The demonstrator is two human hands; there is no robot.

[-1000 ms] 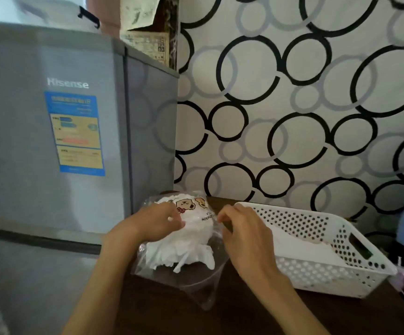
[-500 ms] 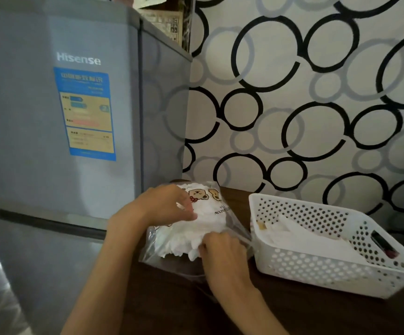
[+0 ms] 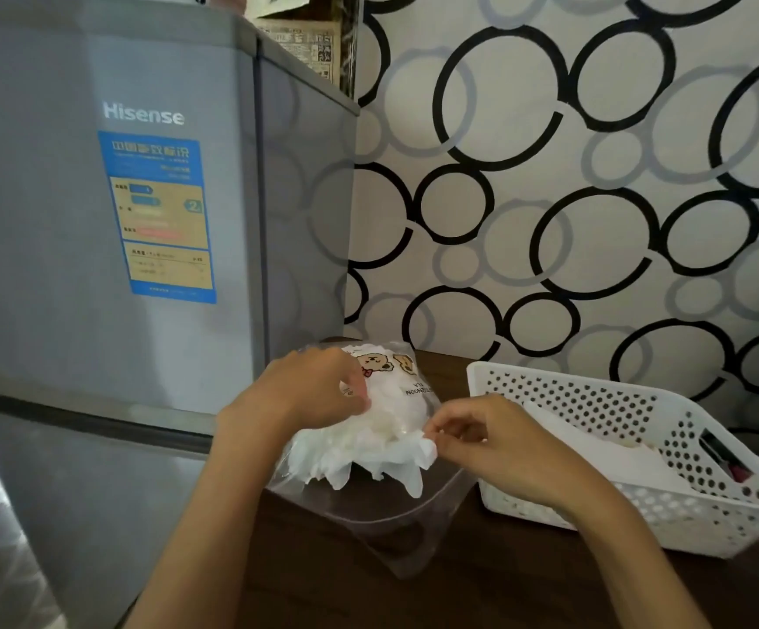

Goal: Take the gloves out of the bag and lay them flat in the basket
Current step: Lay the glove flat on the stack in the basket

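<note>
Your left hand [image 3: 309, 392] grips the clear bag [image 3: 368, 447] of white gloves [image 3: 368, 451] at the counter's [image 3: 323, 574] back-left corner; your right hand [image 3: 491, 442] pinches a glove edge, beside the white perforated basket [image 3: 595, 388].

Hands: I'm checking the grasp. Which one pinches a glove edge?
The right hand pinches the glove edge; the left hand holds the bag top.

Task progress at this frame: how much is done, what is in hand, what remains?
Done: thin white sheets, apparently gloves, already lie in the basket. In hand: left hand holds the bag; right hand pinches a glove. Left: the wad.
</note>
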